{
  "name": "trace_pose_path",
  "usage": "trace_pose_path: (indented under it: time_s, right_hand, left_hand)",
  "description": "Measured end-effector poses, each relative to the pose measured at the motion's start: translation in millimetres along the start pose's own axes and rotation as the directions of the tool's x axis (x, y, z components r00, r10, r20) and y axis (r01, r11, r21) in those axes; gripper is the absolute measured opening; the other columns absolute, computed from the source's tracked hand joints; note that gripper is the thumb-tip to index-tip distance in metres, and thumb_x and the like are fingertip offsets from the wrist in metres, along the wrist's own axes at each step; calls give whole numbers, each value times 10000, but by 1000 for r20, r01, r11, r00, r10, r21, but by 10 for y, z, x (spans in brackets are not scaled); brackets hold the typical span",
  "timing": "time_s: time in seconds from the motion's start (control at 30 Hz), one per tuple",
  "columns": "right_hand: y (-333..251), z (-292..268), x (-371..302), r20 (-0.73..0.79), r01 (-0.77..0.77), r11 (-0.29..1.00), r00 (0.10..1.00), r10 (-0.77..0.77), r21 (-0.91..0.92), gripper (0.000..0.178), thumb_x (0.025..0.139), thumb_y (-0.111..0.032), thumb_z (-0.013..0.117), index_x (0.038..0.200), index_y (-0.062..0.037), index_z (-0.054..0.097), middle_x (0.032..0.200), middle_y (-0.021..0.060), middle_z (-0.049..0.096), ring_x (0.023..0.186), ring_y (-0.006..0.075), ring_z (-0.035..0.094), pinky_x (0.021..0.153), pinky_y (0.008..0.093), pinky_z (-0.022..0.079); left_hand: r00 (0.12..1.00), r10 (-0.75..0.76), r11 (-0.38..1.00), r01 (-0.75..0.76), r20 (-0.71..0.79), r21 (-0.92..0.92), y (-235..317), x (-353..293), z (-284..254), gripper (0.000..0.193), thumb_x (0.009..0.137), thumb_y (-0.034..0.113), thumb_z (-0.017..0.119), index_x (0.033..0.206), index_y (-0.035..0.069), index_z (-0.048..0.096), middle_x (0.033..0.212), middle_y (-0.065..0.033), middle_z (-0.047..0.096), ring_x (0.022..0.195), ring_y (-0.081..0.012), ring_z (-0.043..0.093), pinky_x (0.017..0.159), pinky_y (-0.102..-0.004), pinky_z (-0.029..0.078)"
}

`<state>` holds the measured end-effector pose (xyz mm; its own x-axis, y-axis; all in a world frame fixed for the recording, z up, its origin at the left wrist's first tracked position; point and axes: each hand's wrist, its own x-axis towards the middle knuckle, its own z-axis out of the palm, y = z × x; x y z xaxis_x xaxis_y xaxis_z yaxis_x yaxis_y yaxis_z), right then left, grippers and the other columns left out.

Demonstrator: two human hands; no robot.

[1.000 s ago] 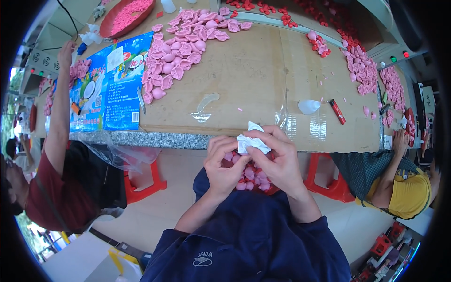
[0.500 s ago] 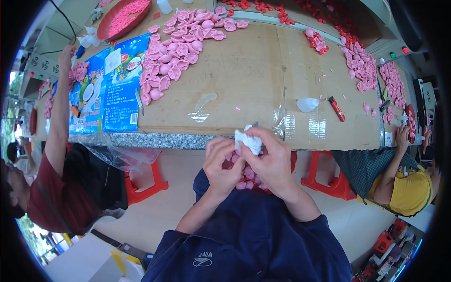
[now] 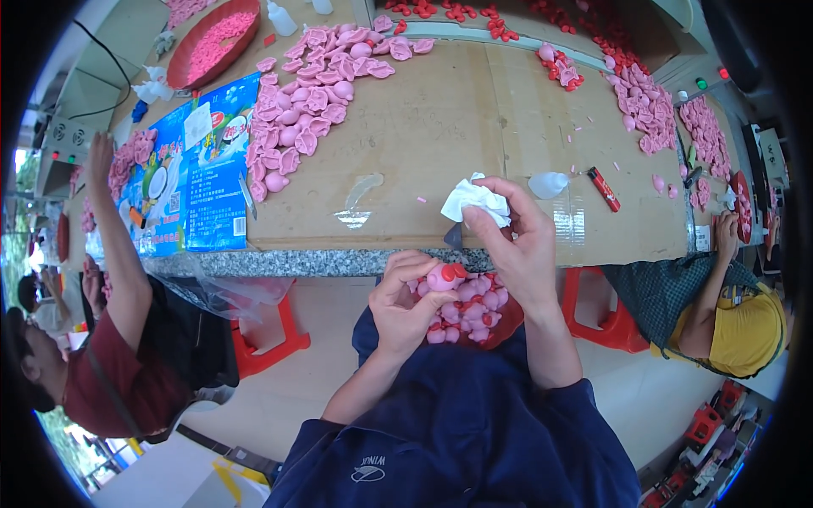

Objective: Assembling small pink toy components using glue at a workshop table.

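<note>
My left hand [image 3: 401,306] pinches a small round pink toy part [image 3: 439,279] with a red piece on its top, just off the table's front edge. My right hand [image 3: 527,245] is raised to the right of it and grips a crumpled white tissue [image 3: 474,201]. A dark, pointed flat tip [image 3: 455,236] shows below the tissue; whether my fingers hold it too I cannot tell. Under my hands, on my lap, a red bowl [image 3: 511,320] is heaped with similar pink parts with red pieces [image 3: 461,315].
Pink parts [image 3: 296,110] are piled on the cardboard-covered table [image 3: 423,152], left of the middle. A knife [image 3: 247,198] lies by a blue printed sheet [image 3: 203,169]. A white bottle [image 3: 549,184] and red lighter [image 3: 604,190] lie at right. Co-workers sit on both sides.
My right hand has moved up and right with the tissue, away from my left hand. The pink part with its red piece is now in plain view. The left co-worker's arm has shifted.
</note>
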<state>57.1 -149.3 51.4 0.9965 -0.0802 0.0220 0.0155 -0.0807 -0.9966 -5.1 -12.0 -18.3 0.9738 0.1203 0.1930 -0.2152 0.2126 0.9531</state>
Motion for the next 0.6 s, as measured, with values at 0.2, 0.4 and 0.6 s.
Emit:
trace_pose_path:
  time_s: [0.2, 0.4, 0.6]
  right_hand:
    - [127, -54, 80, -43, 66, 989, 996, -72, -130, 358, 801, -81, 647, 1135, -9, 540, 784, 22, 599, 565, -5, 441, 454, 163, 325]
    - [-2, -140, -32, -138, 45, 944, 986, -95, -327, 380, 766, -80, 664, 1122, -10, 552, 816, 70, 623, 599, 56, 506, 456, 200, 354]
    - [22, -281, -322, 434, 358, 890, 875, -214, -282, 393, 634, -107, 732, 998, -19, 611, 941, 108, 624, 895, 279, 562, 789, 343, 455]
  left_hand:
    - [996, 57, 998, -57, 61, 5, -8, 2, -9, 376, 637, -19, 752, 971, -21, 581, 956, -127, 603, 1004, -232, 509, 868, -349, 420]
    - [982, 166, 937, -187, 94, 295, 125, 59, 3, 353, 597, 9, 776, 915, 8, 625, 902, -91, 622, 924, -227, 533, 810, -334, 430]
    - [954, 238, 775, -300, 183, 557, 222, 155, 47, 320, 538, -14, 756, 842, 20, 664, 839, -70, 628, 845, -239, 551, 734, -323, 453]
